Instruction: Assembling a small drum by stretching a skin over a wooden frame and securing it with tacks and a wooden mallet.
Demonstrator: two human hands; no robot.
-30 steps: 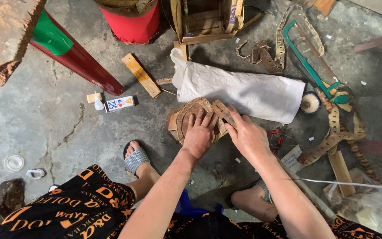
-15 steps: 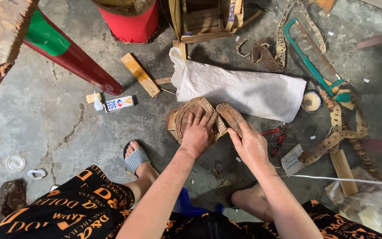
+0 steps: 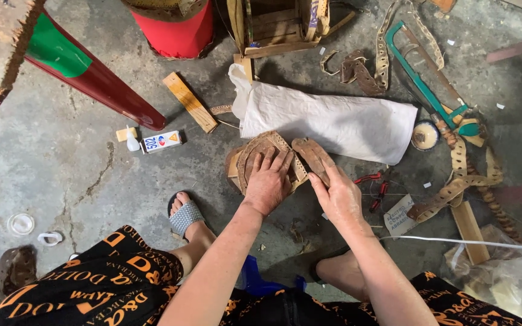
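The left hand (image 3: 268, 181) lies flat, fingers spread, pressing down on a round brown woven piece (image 3: 260, 151) that rests on a small wooden block (image 3: 232, 171) on the concrete floor. Just right of that piece, the right hand (image 3: 339, 196) pinches the near end of a long brown leather strip (image 3: 312, 156), whose long axis runs away from the person. Beyond the woven piece lies a white sack (image 3: 333, 121). Right of it sit red pliers (image 3: 373, 181), farther off a green hacksaw (image 3: 421, 72).
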